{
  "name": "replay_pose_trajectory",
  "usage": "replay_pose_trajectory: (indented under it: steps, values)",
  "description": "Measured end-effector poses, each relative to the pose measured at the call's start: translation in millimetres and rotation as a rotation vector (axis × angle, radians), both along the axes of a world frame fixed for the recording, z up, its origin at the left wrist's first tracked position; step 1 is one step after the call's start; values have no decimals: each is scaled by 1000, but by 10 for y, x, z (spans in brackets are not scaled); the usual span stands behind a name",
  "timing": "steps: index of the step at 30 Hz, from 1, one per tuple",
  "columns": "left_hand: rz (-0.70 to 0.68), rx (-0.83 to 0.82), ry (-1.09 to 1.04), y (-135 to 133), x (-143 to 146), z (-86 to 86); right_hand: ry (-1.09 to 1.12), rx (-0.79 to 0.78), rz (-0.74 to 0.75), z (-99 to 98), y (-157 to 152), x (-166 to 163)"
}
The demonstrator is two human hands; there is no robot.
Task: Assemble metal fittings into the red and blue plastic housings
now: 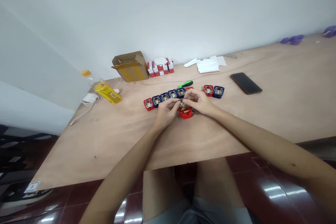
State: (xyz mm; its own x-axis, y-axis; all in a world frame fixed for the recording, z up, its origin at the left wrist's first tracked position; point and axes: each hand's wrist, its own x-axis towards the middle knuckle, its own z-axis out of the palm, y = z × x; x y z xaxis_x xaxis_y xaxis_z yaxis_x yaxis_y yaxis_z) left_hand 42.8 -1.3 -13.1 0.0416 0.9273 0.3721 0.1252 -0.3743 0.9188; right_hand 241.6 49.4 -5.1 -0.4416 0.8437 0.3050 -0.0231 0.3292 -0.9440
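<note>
Your left hand: narrow pinch. Your right hand: narrow pinch, meeting the left above a red terminal block, which lies on the table; what they grip is too small to tell. Just right of it: metal rings. Behind: row of 6 red and blue blocks, green-handled screwdriver. Farther right: 2 more blocks, phone.

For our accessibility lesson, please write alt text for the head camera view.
The left hand and right hand work together over a red plastic-covered clamp on a wooden table, just in front of a row of red and blue clamps. A green-handled screwdriver lies behind the row, and a phone lies to the right.
</note>
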Motion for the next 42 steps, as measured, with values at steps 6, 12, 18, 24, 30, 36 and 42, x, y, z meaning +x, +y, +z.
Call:
replay_pose_trajectory:
  steps: [6,12,18,24,30,36,42]
  values:
    - [-15,1,-9,1,2,3,-27,78,0,-17,20,21]
    - [-29,13,13,-2,-1,22,-86,169,-31,25,-7,42]
    - [-44,7,1,-9,1,25,-94,199,-39,31,-13,48]
    - [-26,-34,-62,-3,19,-3,-90,196,-49,0,-8,40]
    - [-9,-60,-70,6,3,-10,-90,183,-37,4,-5,34]
    - [29,-50,-50,2,-3,13,-86,216,-23,-18,36,62]
    - [50,-31,-24,11,-11,28,-132,291,-34,-9,47,75]
